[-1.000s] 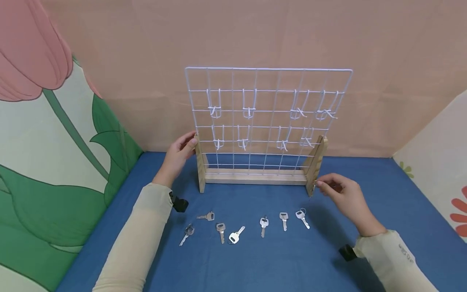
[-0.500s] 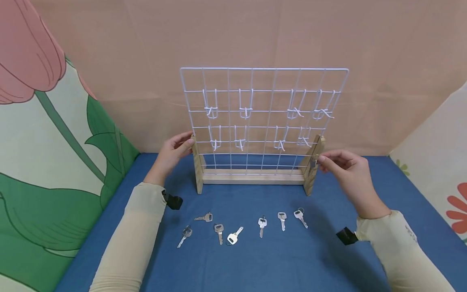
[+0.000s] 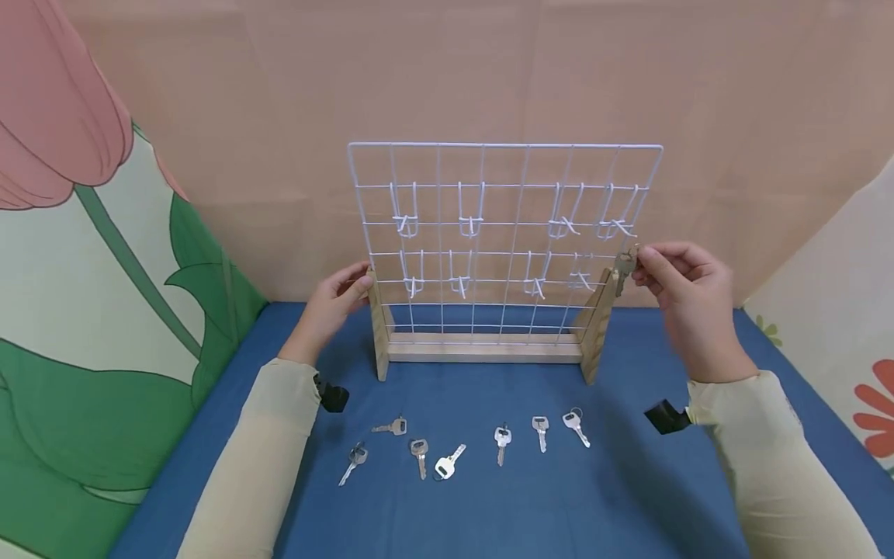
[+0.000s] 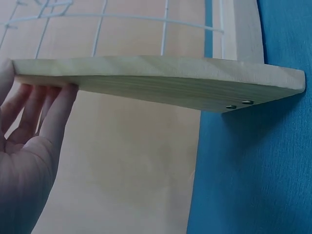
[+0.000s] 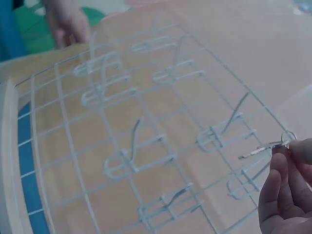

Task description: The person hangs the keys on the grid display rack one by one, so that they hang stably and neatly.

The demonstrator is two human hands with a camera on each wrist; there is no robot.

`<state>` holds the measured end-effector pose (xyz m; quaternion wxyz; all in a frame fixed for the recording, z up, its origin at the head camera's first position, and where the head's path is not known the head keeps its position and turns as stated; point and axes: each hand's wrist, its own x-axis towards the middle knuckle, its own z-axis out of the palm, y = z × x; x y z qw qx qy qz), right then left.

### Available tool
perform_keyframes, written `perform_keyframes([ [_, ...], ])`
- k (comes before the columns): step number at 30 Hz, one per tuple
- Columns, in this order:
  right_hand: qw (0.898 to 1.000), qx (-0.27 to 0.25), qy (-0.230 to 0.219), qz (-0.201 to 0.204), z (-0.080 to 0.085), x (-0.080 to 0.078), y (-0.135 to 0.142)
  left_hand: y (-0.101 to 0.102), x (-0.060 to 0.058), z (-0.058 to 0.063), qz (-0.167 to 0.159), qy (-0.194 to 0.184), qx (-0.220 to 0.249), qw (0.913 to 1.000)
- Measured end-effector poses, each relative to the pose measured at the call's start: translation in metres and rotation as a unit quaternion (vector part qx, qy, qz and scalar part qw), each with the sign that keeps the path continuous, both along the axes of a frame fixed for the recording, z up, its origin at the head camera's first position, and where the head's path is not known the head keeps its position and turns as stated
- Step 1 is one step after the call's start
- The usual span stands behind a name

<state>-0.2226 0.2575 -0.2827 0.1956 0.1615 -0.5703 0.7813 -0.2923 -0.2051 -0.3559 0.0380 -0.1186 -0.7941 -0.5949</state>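
Note:
A white wire grid rack (image 3: 503,145) with several hooks stands upright in a wooden base (image 3: 482,349). My left hand (image 3: 327,309) grips the top of the rack's left wooden side (image 4: 146,83), thumb at the front edge and fingers against the outer face. Just outside the grid's right edge, my right hand (image 3: 687,299) pinches a key (image 3: 625,262) by its small ring, between thumb and forefinger. The right wrist view shows this key (image 5: 258,152) near the upper right hook (image 5: 246,180), not hung on it. All the hooks in view are bare.
Several silver keys lie on the blue cloth in front of the rack, among them a left one (image 3: 354,462) and a right one (image 3: 576,428) with a ring. A beige backdrop (image 3: 279,155) rises behind. Flower-painted panels flank the table.
My right hand has risen with the key from beside the rack's lower right foot to the level of the upper hooks. The left hand stays on the wooden side.

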Motion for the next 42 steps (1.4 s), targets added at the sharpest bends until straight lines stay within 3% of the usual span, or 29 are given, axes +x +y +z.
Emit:
perform_keyframes([
  [3, 0.999, -0.039, 0.007, 0.017, 0.006, -0.003, 0.001, 0.001, -0.002, 0.001, -0.001, 0.005, -0.005, 1.0],
  [8, 0.999, -0.051, 0.001, 0.019, 0.008, -0.01, -0.003, 0.001, -0.003, 0.001, 0.002, 0.007, -0.008, 0.9999],
  [14, 0.999, -0.053, -0.008, 0.001, 0.006, -0.015, -0.006, 0.001, -0.001, 0.0, -0.002, -0.002, 0.005, 1.0],
  [19, 0.998, -0.052, 0.015, -0.027, 0.008, -0.015, -0.006, 0.003, 0.001, 0.001, -0.003, -0.007, 0.014, 0.9999],
  [25, 0.998, -0.012, 0.028, -0.055, 0.008, -0.021, -0.008, 0.002, -0.001, -0.001, 0.002, -0.007, 0.01, 0.9999],
  [34, 0.996, 0.039, -0.005, -0.083, 0.003, -0.037, -0.008, 0.002, -0.001, -0.002, 0.006, 0.0, 0.012, 0.9999],
  [42, 0.987, 0.102, -0.025, -0.12, 0.003, -0.051, -0.009, 0.002, -0.002, -0.002, 0.005, 0.0, 0.015, 0.9999],
])
